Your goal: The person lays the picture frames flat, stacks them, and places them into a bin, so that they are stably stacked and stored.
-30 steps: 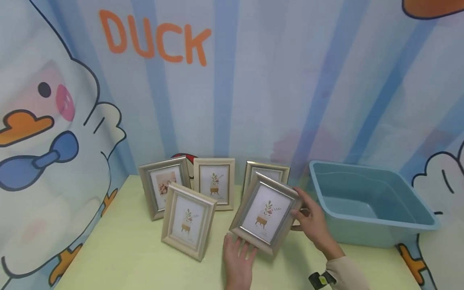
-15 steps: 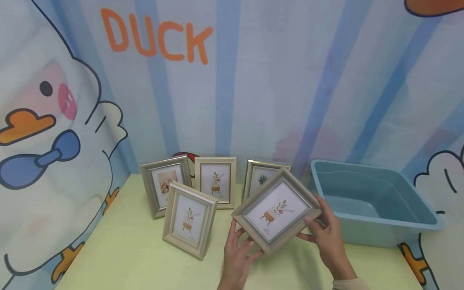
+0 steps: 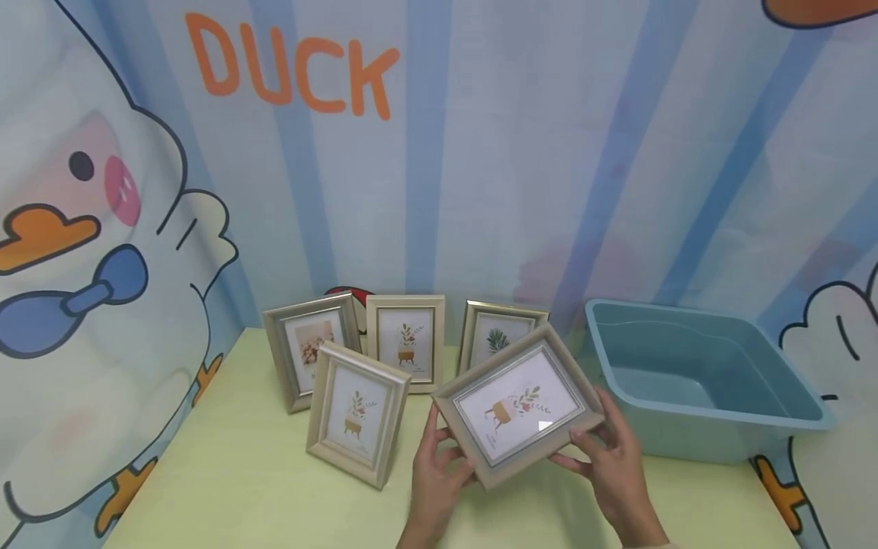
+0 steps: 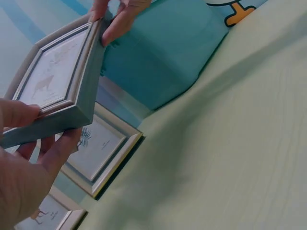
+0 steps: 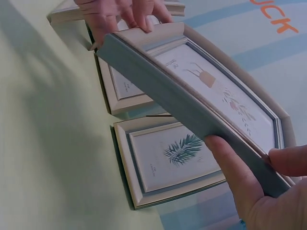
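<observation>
Both hands hold a silver-beige picture frame (image 3: 517,404) up over the table, its plant-pot print turned sideways and tilted. The left hand (image 3: 439,476) grips its left corner, thumb on the front edge and fingers underneath, as the left wrist view shows. At the opposite end the right hand (image 3: 613,461) pinches the side, its thumb (image 5: 288,160) on the front border and a finger below. Behind the held frame stands a gold-edged picture frame (image 3: 501,324) with a green leaf print, partly covered by it.
To the left stand a cream picture frame (image 3: 360,415), a taupe one with a photo (image 3: 312,347) and another cream one (image 3: 406,343) at the back. A blue plastic tub (image 3: 713,427) sits at the right of the pale yellow table (image 3: 226,473). A striped duck curtain hangs behind.
The held picture frame has turned clockwise from near upright to sideways. The left hand went from open fingers under its bottom edge to gripping a corner; the leaf print behind came into view.
</observation>
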